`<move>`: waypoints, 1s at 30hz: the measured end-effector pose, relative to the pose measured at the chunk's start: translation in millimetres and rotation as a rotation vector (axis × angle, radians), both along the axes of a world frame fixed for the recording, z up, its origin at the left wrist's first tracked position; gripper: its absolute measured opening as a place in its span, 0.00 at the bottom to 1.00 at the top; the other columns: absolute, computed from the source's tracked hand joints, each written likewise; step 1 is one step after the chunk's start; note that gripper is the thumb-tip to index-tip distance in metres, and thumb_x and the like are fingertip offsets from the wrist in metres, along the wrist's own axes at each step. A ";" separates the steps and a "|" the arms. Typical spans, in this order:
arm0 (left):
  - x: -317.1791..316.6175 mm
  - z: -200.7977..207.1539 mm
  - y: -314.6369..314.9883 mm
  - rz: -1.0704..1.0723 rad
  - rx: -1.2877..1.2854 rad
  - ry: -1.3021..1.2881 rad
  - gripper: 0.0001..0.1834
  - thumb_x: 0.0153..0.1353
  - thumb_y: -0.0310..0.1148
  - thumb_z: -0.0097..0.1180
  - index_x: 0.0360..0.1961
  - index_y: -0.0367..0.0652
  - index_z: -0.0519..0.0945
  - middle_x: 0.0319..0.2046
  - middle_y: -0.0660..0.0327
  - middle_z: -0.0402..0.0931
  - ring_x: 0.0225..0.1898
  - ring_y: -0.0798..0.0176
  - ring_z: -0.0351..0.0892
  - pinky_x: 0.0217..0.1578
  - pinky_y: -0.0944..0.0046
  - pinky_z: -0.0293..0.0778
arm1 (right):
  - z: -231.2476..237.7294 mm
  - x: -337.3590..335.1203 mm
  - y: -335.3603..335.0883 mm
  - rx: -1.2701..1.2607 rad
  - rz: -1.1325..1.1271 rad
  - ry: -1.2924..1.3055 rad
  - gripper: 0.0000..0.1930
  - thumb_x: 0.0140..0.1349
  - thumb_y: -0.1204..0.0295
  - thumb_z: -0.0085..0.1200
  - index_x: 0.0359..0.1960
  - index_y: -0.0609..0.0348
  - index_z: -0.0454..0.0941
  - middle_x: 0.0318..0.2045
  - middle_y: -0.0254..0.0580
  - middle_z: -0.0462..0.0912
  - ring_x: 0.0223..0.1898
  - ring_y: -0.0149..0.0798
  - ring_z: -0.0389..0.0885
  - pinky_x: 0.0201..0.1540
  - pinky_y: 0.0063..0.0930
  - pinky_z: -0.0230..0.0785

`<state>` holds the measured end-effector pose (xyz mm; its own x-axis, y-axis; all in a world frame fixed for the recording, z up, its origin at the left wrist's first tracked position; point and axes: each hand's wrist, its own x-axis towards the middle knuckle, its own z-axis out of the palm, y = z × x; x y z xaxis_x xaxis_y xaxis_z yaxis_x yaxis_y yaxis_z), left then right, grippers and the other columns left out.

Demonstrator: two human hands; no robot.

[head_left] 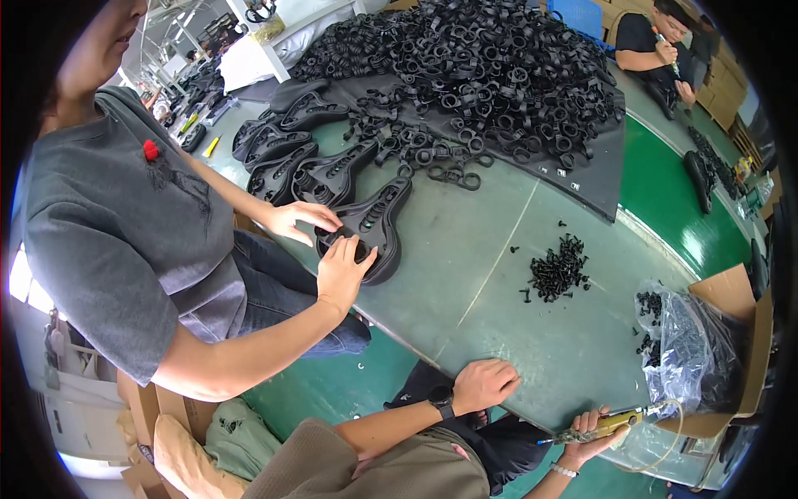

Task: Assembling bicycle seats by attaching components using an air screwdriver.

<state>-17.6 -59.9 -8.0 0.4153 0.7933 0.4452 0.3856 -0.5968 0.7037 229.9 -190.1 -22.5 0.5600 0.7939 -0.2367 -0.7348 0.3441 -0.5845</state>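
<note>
Right now the wearer's left hand [484,385] is resting near the near edge of the grey-green table [499,249], fingers curled loosely together and pressing down on the bare surface, holding nothing. A dark watch [443,402] is sitting on that wrist. Off to the right, the right hand [586,437] is closing around a yellowish powered screwdriver [598,426] just beyond the table's near edge, fingers wrapped round the body with the tip pointing left, toward the other hand. A pale hose [661,441] is looping away from the tool's right end.

Farther out and to the right of both hands, a small heap of black screws [559,270] is lying on the table, well apart from the fingers. To the right of it, a clear plastic bag [686,349] with more dark parts is slumping inside a cardboard box [736,316].

Over on the left, a person in a grey shirt [116,241] is working on a black saddle base [370,224], both of their hands spread over its near end. More saddle bases [291,150] are lining up behind it, and a great mound of black plastic rings [482,75] is covering the far side. At the far right corner, another seated person [652,41] is handling something small.
</note>
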 end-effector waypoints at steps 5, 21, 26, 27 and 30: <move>-1.6 1.0 -0.4 0.002 0.006 0.031 0.11 0.52 0.30 0.62 0.19 0.43 0.72 0.20 0.62 0.73 0.21 0.58 0.74 0.23 0.61 0.71 | -0.3 -1.2 1.0 -0.015 0.005 -0.014 0.34 0.61 0.33 0.35 0.34 0.57 0.70 0.12 0.29 0.56 0.12 0.27 0.49 0.13 0.23 0.46; -0.2 5.2 0.6 -0.011 0.003 0.049 0.11 0.52 0.31 0.62 0.19 0.43 0.72 0.19 0.62 0.72 0.21 0.57 0.73 0.22 0.60 0.70 | 6.6 -4.2 4.1 -0.064 -0.046 0.004 0.35 0.61 0.33 0.35 0.33 0.57 0.71 0.11 0.30 0.56 0.11 0.27 0.48 0.13 0.23 0.46; -0.7 4.0 0.2 -0.029 -0.004 0.079 0.10 0.54 0.31 0.60 0.21 0.43 0.72 0.21 0.61 0.72 0.23 0.57 0.74 0.24 0.60 0.71 | 7.3 -5.7 5.2 -0.088 -0.070 0.038 0.35 0.60 0.32 0.36 0.33 0.57 0.71 0.11 0.29 0.56 0.11 0.27 0.48 0.13 0.24 0.45; -1.1 3.6 0.1 -0.028 -0.002 0.079 0.10 0.54 0.31 0.60 0.21 0.43 0.72 0.21 0.61 0.72 0.23 0.57 0.74 0.24 0.60 0.71 | 7.3 -5.8 5.4 -0.091 -0.076 0.030 0.35 0.60 0.32 0.36 0.33 0.57 0.71 0.11 0.29 0.56 0.11 0.27 0.48 0.13 0.24 0.45; -1.0 4.0 0.4 -0.038 -0.010 0.078 0.11 0.54 0.31 0.60 0.21 0.43 0.72 0.21 0.62 0.72 0.23 0.57 0.74 0.24 0.61 0.71 | 6.6 -5.4 4.4 -0.092 -0.074 0.033 0.35 0.59 0.32 0.36 0.33 0.57 0.71 0.11 0.29 0.56 0.11 0.28 0.48 0.13 0.24 0.45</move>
<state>-18.6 -59.5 -3.9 0.4780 0.7808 0.4024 0.4169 -0.6049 0.6785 224.5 -185.8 -15.8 0.6072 0.7246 -0.3261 -0.7288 0.3444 -0.5918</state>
